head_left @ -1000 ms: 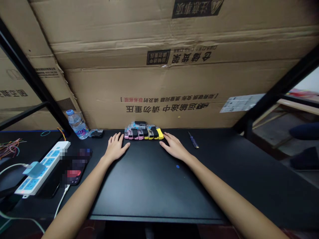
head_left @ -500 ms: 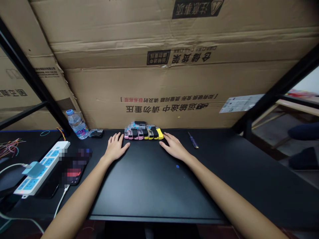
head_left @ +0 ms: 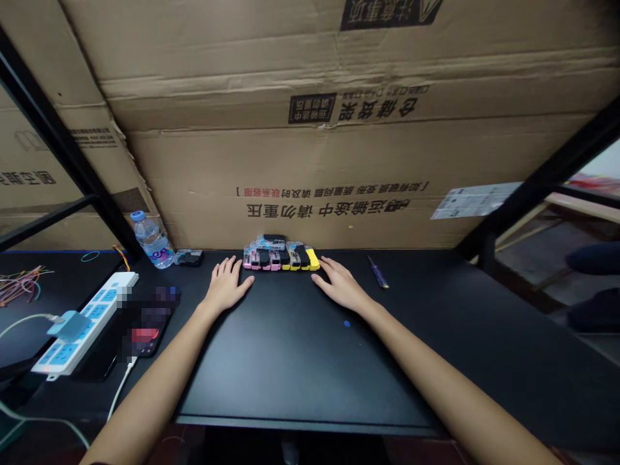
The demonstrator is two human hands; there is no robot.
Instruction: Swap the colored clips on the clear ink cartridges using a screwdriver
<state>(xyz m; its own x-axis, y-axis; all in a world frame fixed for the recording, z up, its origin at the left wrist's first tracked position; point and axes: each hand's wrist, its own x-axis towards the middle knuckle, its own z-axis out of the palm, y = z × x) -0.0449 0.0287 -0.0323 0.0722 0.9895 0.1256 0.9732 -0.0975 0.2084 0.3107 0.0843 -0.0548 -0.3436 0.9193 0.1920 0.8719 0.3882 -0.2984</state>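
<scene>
My left hand [head_left: 227, 284] lies flat on the black table [head_left: 290, 361], fingers spread, at the left end of a row of small pink, black and yellow plastic pieces [head_left: 281, 258]. At the row's right end, my right hand [head_left: 340, 282] rests palm down with its fingers stretched out. Its fingertips are close to the yellow piece [head_left: 313, 259]; whether they touch it I cannot tell. More clear and black pieces [head_left: 271, 241] sit on top of the row. Neither hand holds anything.
A water bottle [head_left: 152, 240] and a small clear and black piece [head_left: 189, 258] stand left. Nearer are a power strip [head_left: 87, 326] and a phone [head_left: 154, 329] on a cable. A screwdriver [head_left: 378, 272] and a blue disc [head_left: 347, 323] lie right. Cardboard [head_left: 290, 161] walls the back.
Both hands stay in place beside the row. Only the camera view has shifted slightly.
</scene>
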